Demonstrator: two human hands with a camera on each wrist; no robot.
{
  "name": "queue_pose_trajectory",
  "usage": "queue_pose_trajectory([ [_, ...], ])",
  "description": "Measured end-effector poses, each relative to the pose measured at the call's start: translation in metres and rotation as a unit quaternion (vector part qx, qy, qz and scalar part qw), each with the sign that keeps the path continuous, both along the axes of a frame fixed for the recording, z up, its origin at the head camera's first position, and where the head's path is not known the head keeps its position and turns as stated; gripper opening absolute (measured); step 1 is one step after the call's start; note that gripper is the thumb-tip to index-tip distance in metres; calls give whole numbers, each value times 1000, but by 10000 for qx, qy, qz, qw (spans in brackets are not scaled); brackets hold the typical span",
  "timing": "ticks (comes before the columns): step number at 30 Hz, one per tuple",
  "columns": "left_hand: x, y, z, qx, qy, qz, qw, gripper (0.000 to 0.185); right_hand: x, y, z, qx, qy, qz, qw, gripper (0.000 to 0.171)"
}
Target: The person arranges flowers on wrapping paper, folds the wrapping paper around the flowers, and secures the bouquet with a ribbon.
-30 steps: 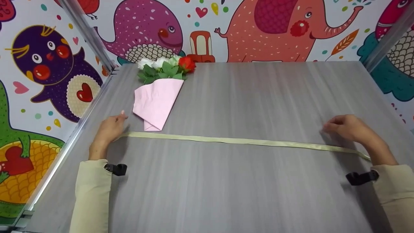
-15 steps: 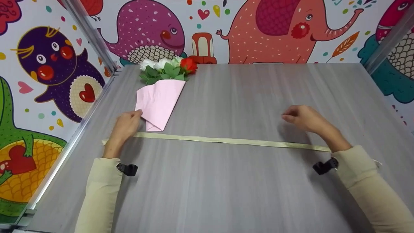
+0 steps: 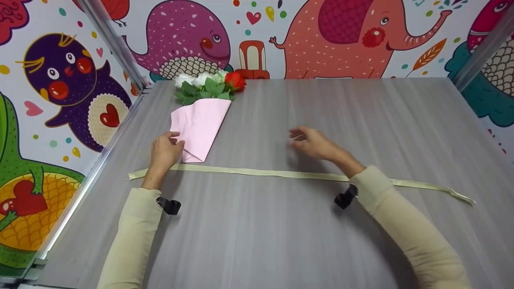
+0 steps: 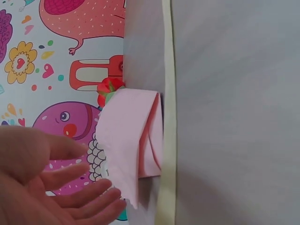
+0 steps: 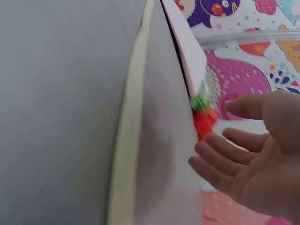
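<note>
A bouquet of white and red artificial flowers [image 3: 204, 82] with green leaves lies at the back left of the table, wrapped in folded pink paper [image 3: 207, 126]. My left hand [image 3: 165, 151] is at the wrapper's left edge, its fingers loosely spread and holding nothing; whether they touch the paper I cannot tell. To the right of the bouquet, my right hand [image 3: 315, 143] hovers over the table with parted fingers and nothing in them. A long pale yellow ribbon [image 3: 257, 172] stretches across the table in front of the bouquet, passing beneath both forearms.
The grey wood-grain table [image 3: 257, 233] meets a cartoon-printed wall [image 3: 337, 60] at the back. Metal posts stand at both rear corners, and a metal rail [image 3: 86, 180] runs along the left edge.
My right hand has swept left, from above the ribbon's right end toward the bouquet. My left hand has left the ribbon's left end and moved right to the wrapper. The ribbon stays lying straight.
</note>
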State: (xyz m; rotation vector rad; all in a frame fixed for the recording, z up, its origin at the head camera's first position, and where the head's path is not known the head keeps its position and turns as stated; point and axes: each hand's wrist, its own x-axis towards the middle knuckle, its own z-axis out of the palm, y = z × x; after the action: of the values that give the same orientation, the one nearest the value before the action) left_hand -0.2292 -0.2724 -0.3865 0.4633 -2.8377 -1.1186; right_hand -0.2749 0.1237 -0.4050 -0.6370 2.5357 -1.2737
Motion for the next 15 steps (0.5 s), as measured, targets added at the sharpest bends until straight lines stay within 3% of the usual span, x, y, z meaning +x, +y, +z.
queue_pose_trajectory([
  [7,-9,6,-1,50,294,-75,9995,39,-8,-54,-8,-991,-1100,-18,9890,53],
  [15,-26,5,-12,590,204,256,9977,45,-3,-116,-23,-2115,-2223,-358,9511,55],
])
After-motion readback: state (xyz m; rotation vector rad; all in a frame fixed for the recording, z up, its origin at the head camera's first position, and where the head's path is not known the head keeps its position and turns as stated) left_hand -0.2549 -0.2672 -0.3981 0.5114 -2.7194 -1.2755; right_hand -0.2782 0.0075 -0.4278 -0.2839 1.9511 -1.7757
